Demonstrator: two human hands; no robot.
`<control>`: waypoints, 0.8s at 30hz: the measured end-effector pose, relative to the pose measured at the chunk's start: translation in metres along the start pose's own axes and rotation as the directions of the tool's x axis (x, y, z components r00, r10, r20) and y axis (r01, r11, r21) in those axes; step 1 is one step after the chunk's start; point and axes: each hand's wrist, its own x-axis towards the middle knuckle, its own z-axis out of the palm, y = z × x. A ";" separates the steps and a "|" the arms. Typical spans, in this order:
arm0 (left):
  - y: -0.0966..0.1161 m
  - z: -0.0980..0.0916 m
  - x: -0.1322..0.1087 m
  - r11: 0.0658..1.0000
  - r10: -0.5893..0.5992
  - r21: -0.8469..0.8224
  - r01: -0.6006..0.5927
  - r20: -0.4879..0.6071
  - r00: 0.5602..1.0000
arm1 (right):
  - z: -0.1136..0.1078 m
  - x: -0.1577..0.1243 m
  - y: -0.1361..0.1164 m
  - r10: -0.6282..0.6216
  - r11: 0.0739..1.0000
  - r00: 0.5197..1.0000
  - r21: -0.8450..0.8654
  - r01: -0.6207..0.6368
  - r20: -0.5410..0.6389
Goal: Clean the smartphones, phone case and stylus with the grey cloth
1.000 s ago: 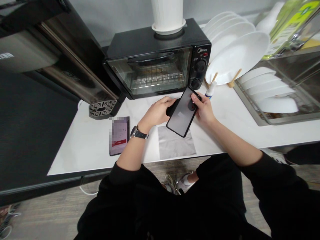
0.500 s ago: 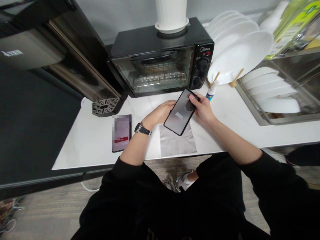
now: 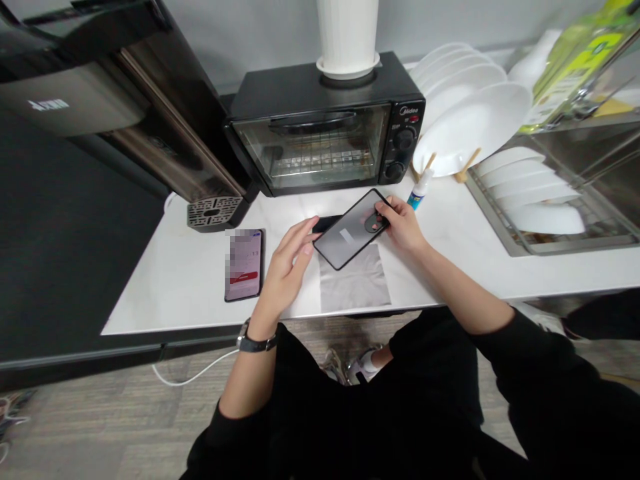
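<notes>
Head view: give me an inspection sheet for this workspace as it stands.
Surface: white countertop, grey cloth lying flat.
Job's things: dark phone held tilted above the cloth.
Clutter: lit phone, small bottle, drip tray.
Grippers: right hand grips the dark phone's far end; left hand open, fingers by the other end.
Cables: white cable on the floor.
Surroundings: toaster oven, plates, dish rack.

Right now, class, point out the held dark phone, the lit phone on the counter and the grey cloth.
dark phone [image 3: 351, 229]: head view, middle of its face.
lit phone [image 3: 244, 265]: head view, centre of its screen.
grey cloth [image 3: 356, 288]: head view, its bare middle.
</notes>
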 end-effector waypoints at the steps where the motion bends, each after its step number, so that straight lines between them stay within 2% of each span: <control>1: 0.007 0.000 -0.009 0.999 -0.028 0.024 0.028 0.005 1.000 | 0.005 -0.006 -0.001 -0.001 1.000 1.000 -0.007 0.001 0.004; 4: 0.023 0.003 -0.024 0.949 -0.058 0.313 0.041 0.046 0.997 | 0.027 -0.031 -0.006 -0.004 0.999 1.000 -0.038 0.005 0.025; 7: 0.027 0.004 -0.032 0.884 -0.100 0.454 0.108 -0.040 0.994 | 0.040 -0.058 -0.011 -0.003 0.994 0.998 -0.107 0.009 0.059; 9: 0.024 0.000 -0.041 0.873 -0.113 0.464 0.150 -0.107 0.988 | 0.036 -0.072 -0.015 -0.017 0.979 0.997 -0.202 0.033 0.081; 11: 0.017 -0.006 -0.052 0.855 -0.120 0.488 0.173 -0.138 0.983 | 0.022 -0.085 -0.017 -0.047 0.946 0.995 -0.315 0.074 0.090; 13: 0.011 -0.010 -0.065 0.836 -0.130 0.517 0.186 -0.142 0.981 | 0.004 -0.098 -0.016 -0.119 0.845 0.985 -0.508 0.166 0.123; 16: 0.004 -0.010 -0.081 0.825 -0.158 0.528 0.200 -0.124 0.980 | -0.016 -0.120 -0.010 -0.196 0.582 0.958 -0.761 0.286 0.210; 17: 0.003 -0.009 -0.084 0.824 -0.165 0.528 0.204 -0.120 0.979 | -0.022 -0.127 -0.009 -0.209 0.530 0.955 -0.796 0.292 0.211; 19: 0.003 -0.003 -0.085 0.826 -0.175 0.524 0.208 -0.113 0.978 | -0.031 -0.140 -0.013 -0.227 0.528 0.962 -0.810 0.255 0.154; 22: 0.004 0.009 -0.079 0.834 -0.183 0.520 0.187 -0.059 0.981 | -0.044 -0.155 -0.035 -0.254 0.580 0.967 -0.794 0.183 0.037; 24: 0.004 0.019 -0.070 0.842 -0.174 0.521 0.143 0.012 0.985 | -0.048 -0.158 -0.053 -0.318 0.630 0.945 -0.763 0.146 -0.081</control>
